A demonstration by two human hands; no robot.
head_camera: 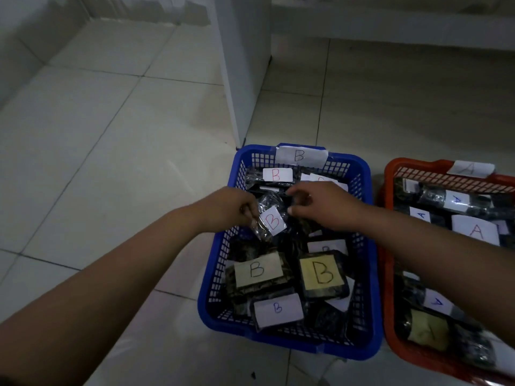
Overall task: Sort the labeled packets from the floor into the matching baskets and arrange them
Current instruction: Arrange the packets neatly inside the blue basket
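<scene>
While both hands worked above the blue basket (289, 344), the head view showed the arranging step in progress rather than pickup from the floor. The left hand (225, 208) had its fingers pinched shut on the lower edge of a clear packet (269, 218) carrying a white label with a red B, held tilted over the basket's middle. The right hand (326, 206) hovered just beside that packet's upper corner, fingers curled; whether it actually gripped the film could not be told. Other B-labeled packets lay below, among them a yellow-labeled packet (323, 274) near the front. The orange basket (390, 316) stood just beside the blue one on the right, holding A-labeled packets. No loose packet was visible on the tiled floor (111, 162), so the sorting appeared nearly complete. The next move probably called for lowering the held packet flat, label up, into the gap at mid-basket. Open floor lay to the left; the basket walls and a white post (239, 79) behind limited clearance.
</scene>
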